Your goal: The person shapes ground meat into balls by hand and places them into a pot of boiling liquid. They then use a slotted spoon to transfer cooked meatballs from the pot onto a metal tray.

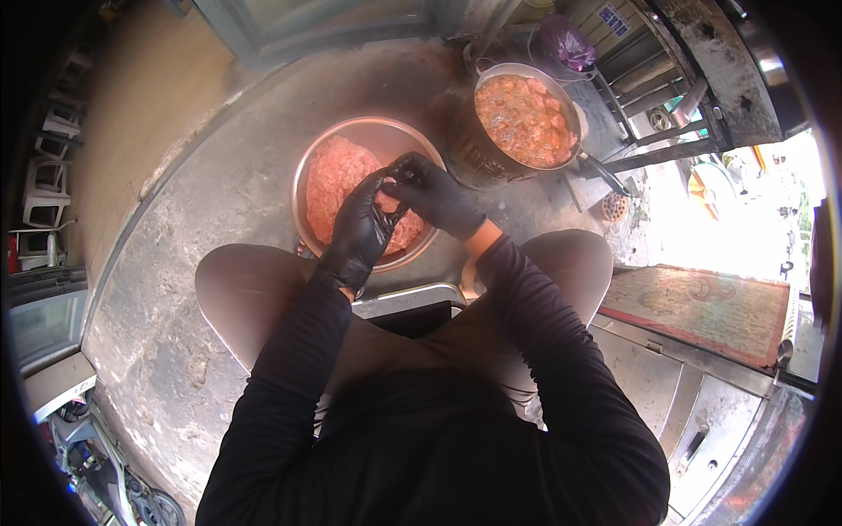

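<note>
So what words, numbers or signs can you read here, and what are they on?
None that I can read clearly.
Blue-and-white label, upper right: has marks like writing, too small to read.
White edge, lower left: a few dark marks, too small to read.
Pot: pale marks on its dark side, too blurred to tell if they are letters.
Bowl: no writing that I can see.
</note>
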`<act>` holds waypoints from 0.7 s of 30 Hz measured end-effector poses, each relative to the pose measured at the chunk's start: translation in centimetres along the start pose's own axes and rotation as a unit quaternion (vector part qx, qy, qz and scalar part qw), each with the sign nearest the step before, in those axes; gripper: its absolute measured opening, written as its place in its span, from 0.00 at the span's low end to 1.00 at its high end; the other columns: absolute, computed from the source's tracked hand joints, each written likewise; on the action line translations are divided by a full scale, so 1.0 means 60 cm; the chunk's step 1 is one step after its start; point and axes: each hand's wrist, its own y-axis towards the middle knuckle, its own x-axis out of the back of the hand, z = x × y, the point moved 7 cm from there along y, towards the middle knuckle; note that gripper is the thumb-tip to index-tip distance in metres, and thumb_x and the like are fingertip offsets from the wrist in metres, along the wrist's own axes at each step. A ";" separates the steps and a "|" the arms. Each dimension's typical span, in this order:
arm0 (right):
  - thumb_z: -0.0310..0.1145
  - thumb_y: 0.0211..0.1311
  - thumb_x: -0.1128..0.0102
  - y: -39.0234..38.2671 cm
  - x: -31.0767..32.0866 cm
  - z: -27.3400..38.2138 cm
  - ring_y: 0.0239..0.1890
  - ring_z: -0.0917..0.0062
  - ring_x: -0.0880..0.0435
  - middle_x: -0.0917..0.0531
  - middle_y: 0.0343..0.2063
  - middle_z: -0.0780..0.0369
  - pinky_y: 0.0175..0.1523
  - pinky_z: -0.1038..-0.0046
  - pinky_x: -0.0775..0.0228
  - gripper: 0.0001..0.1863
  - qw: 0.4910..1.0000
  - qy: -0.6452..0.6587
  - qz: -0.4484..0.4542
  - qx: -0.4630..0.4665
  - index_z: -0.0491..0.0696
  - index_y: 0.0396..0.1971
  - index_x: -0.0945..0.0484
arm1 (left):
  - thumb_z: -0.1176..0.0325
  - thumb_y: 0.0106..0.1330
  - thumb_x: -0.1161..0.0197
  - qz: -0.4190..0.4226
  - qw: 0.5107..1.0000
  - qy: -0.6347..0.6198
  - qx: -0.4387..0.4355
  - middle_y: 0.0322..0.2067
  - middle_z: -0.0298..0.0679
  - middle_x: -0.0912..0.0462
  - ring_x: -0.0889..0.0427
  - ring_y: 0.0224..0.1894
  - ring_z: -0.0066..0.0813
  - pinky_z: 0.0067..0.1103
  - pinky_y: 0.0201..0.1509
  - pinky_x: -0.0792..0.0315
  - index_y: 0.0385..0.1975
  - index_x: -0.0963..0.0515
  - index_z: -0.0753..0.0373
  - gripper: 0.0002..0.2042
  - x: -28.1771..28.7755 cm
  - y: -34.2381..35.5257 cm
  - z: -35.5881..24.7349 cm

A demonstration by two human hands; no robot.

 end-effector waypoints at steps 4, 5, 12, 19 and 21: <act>0.31 0.58 0.24 -0.010 -0.007 0.025 0.50 0.84 0.24 0.22 0.43 0.66 0.56 0.77 0.30 0.23 0.996 -0.056 0.021 0.063 0.45 0.49 0.26 | 0.74 0.75 0.45 0.049 0.997 0.064 -0.020 0.47 0.42 0.16 0.15 0.48 0.27 0.24 0.50 0.16 0.59 0.26 0.68 0.15 -0.022 -0.006 -0.006; 0.30 0.58 0.24 -0.011 -0.005 0.026 0.50 0.83 0.24 0.22 0.43 0.66 0.55 0.77 0.29 0.23 0.995 -0.074 0.013 0.060 0.45 0.50 0.26 | 0.73 0.75 0.45 0.008 0.998 0.067 -0.014 0.47 0.42 0.17 0.16 0.48 0.28 0.25 0.51 0.17 0.57 0.25 0.67 0.14 -0.015 -0.006 -0.005; 0.30 0.59 0.26 -0.007 -0.005 0.020 0.46 0.81 0.21 0.23 0.42 0.64 0.46 0.77 0.23 0.22 0.999 -0.011 0.012 0.032 0.45 0.49 0.26 | 0.68 0.77 0.49 0.000 1.000 -0.016 0.015 0.46 0.40 0.18 0.17 0.49 0.32 0.31 0.56 0.20 0.56 0.25 0.66 0.14 0.000 -0.004 0.000; 0.38 0.61 0.26 -0.010 0.001 0.024 0.40 0.85 0.22 0.18 0.35 0.66 0.45 0.77 0.27 0.18 0.999 0.011 -0.042 0.006 0.46 0.42 0.24 | 0.65 0.79 0.52 -0.006 1.000 0.028 -0.004 0.49 0.40 0.19 0.19 0.53 0.32 0.33 0.61 0.21 0.59 0.27 0.66 0.17 0.004 -0.003 0.007; 0.38 0.62 0.27 -0.010 0.002 0.028 0.39 0.85 0.21 0.17 0.35 0.66 0.45 0.77 0.26 0.17 0.999 -0.005 -0.050 0.015 0.46 0.42 0.23 | 0.66 0.78 0.51 0.000 1.000 0.005 0.004 0.54 0.43 0.20 0.20 0.57 0.33 0.33 0.64 0.23 0.60 0.27 0.66 0.17 -0.002 -0.006 0.005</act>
